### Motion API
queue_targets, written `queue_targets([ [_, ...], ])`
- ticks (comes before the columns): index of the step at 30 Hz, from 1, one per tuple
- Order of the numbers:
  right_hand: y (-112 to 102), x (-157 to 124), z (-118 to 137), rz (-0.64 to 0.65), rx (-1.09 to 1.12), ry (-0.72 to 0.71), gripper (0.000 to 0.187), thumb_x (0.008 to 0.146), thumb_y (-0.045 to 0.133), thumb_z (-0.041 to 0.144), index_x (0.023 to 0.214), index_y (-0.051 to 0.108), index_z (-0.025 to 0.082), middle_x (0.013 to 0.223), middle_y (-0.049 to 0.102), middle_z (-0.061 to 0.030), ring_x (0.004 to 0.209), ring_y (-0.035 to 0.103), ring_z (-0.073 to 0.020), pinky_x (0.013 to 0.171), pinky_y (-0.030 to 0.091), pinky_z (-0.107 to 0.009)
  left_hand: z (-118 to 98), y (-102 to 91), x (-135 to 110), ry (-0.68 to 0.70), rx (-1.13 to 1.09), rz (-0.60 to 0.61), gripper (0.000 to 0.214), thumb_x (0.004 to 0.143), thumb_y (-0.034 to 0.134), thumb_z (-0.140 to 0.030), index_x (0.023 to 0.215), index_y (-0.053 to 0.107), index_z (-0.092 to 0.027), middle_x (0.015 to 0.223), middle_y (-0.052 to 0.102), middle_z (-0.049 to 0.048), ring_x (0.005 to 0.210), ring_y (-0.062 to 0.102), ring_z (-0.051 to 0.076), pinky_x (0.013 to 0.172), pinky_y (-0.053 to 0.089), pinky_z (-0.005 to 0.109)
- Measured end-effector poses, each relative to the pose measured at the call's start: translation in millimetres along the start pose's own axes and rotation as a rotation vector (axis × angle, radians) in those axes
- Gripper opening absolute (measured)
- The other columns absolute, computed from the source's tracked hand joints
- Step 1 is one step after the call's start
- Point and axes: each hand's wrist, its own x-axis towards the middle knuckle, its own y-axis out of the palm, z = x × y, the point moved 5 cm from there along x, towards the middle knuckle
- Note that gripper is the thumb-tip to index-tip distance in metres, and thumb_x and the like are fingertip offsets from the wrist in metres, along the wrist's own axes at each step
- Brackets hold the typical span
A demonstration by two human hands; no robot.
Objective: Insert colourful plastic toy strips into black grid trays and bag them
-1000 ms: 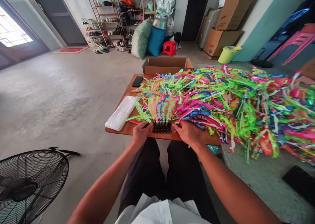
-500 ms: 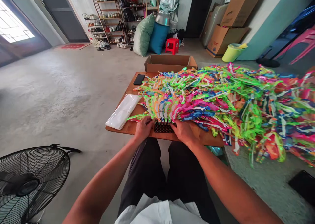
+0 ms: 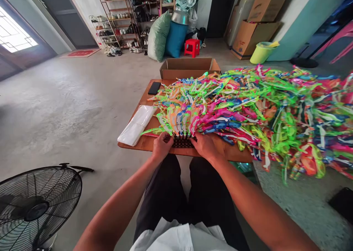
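Note:
A black rack with rows of holes [image 3: 182, 142] lies at the near edge of the brown table [image 3: 135, 145]. My left hand [image 3: 162, 146] closes its fingers at the rack's left end. At the opposite end my right hand [image 3: 204, 145] grips with thumb and fingers. Several slim, curved plastic pieces [image 3: 180, 121], orange, clear, green and pink, stand in the rack's far rows and lean away from me. Their exact kind is unclear. Right behind and to the right spreads a big heap of similar bright pieces [image 3: 248, 103].
A stack of clear plastic bags [image 3: 136, 126] lies on the table's left side, with a black phone [image 3: 154, 88] behind it. An open cardboard box [image 3: 189, 73] stands past the far edge. A black fan [image 3: 38, 207] is at lower left, and a red stool [image 3: 192, 47] stands farther back.
The camera view has shifted slightly. Both hands stay at the two ends of the rack, and the left fingers are curled a little differently.

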Motion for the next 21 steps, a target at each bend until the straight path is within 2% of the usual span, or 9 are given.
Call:
queue_targets([
  [4,2.0,0.2,-1.0,-0.002,0.010,-0.005,0.030,0.104,0.050,0.035,0.120,0.065,0.014,0.108,0.076,-0.0145,0.100,0.071,-0.0274,0.081,0.044,-0.031,0.8,2.7,-0.7,0.006,0.074,-0.025,0.012,0.084,0.065,-0.029,0.078,0.059,-0.022,0.078,0.072,0.0004,0.074,0.068,0.016,0.071,0.046,0.026],
  [11,-3.7,-0.3,4.1,0.008,0.047,-0.012,0.030,0.103,0.052,0.033,0.123,0.065,0.015,0.109,0.077,-0.0136,0.102,0.071,-0.0276,0.082,0.045,-0.031,-7.3,9.0,-0.2,0.133,0.274,0.029,0.010,0.084,0.065,-0.024,0.077,0.058,-0.023,0.078,0.070,0.0015,0.077,0.066,0.018,0.076,0.047,0.028],
  [16,-6.6,1.7,7.6,0.036,0.039,-0.030,0.029,0.103,0.051,0.032,0.122,0.066,0.016,0.111,0.077,-0.0137,0.103,0.071,-0.0272,0.085,0.046,-0.030,-11.7,17.0,-0.4,0.175,0.389,-0.075,0.013,0.082,0.061,-0.018,0.073,0.053,-0.023,0.086,0.067,0.0058,0.090,0.063,0.022,0.085,0.048,0.033],
  [21,-3.5,1.0,15.0,0.047,0.022,-0.044,0.030,0.104,0.049,0.030,0.123,0.066,0.015,0.111,0.076,-0.0153,0.102,0.071,-0.0277,0.084,0.046,-0.031,-12.3,27.9,-3.7,0.134,0.382,-0.086,0.009,0.085,0.059,-0.018,0.079,0.056,-0.022,0.087,0.066,0.0067,0.092,0.063,0.023,0.087,0.049,0.035],
])
